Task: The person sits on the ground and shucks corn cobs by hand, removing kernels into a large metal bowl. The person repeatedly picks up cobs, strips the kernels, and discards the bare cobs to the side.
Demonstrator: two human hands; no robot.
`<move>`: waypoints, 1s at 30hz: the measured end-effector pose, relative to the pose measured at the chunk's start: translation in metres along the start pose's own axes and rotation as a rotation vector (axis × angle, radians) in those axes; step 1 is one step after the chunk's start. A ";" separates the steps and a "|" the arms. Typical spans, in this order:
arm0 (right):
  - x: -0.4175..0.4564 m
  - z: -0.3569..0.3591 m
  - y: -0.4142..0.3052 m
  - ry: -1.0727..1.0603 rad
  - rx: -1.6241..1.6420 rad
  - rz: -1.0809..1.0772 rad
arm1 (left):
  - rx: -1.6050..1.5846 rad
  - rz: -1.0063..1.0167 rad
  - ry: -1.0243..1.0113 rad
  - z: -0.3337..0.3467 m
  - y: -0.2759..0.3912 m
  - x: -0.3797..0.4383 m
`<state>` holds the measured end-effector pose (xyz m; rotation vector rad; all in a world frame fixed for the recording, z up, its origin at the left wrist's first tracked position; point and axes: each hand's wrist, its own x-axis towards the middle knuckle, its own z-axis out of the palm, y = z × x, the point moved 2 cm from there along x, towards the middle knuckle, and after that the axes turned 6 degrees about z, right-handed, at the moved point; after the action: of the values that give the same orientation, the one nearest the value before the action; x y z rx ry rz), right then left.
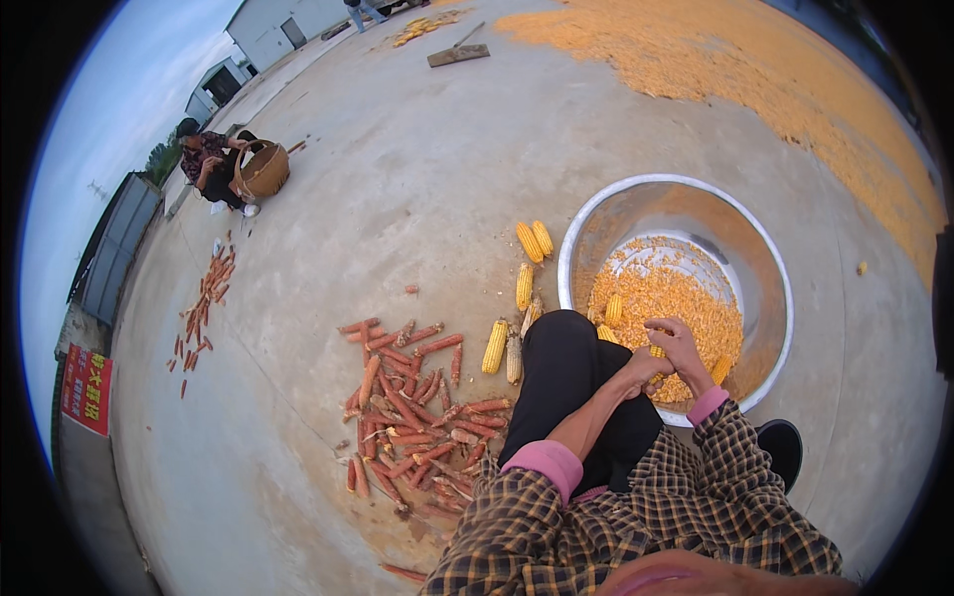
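My left hand point(642, 370) and my right hand point(674, 344) meet over the near side of a wide metal basin point(768, 246). Both are closed around one yellow corn cob point(656, 352), mostly covered by the fingers. Loose corn kernels point(648, 287) cover much of the basin's bottom, and a few more yellow cobs point(613, 309) lie on them. Left of the basin, several ears of corn point(495, 346) with kernels on rest on the concrete. A large heap of bare red cobs point(406, 406) is spread beside my knee.
Spread kernels point(715, 59) cover the ground at the upper right. A wooden pusher point(458, 55) lies near them. At the left, another person point(205, 160) sits by a wicker basket point(264, 173), with bare cobs point(201, 298) scattered nearby. A dark round object point(780, 451) is beside my right side.
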<state>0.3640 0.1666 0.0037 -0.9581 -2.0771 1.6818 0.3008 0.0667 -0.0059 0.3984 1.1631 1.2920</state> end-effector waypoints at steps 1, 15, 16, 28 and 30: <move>0.001 0.000 0.003 0.006 0.037 0.013 | -0.027 -0.021 -0.014 0.000 0.000 0.000; 0.002 0.000 -0.005 -0.077 0.269 0.158 | -0.127 -0.088 -0.024 0.000 0.009 -0.007; 0.001 -0.001 -0.008 -0.118 0.297 0.186 | -0.203 -0.106 -0.093 -0.004 0.007 -0.006; -0.007 -0.005 -0.017 -0.099 0.124 0.008 | -0.351 -0.169 -0.199 -0.006 0.003 -0.006; -0.004 -0.004 -0.008 -0.032 -0.074 -0.002 | -0.164 -0.157 -0.150 -0.001 0.003 -0.008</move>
<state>0.3666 0.1664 0.0125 -0.9567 -2.1742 1.6394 0.2998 0.0602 0.0000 0.2729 0.9365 1.1897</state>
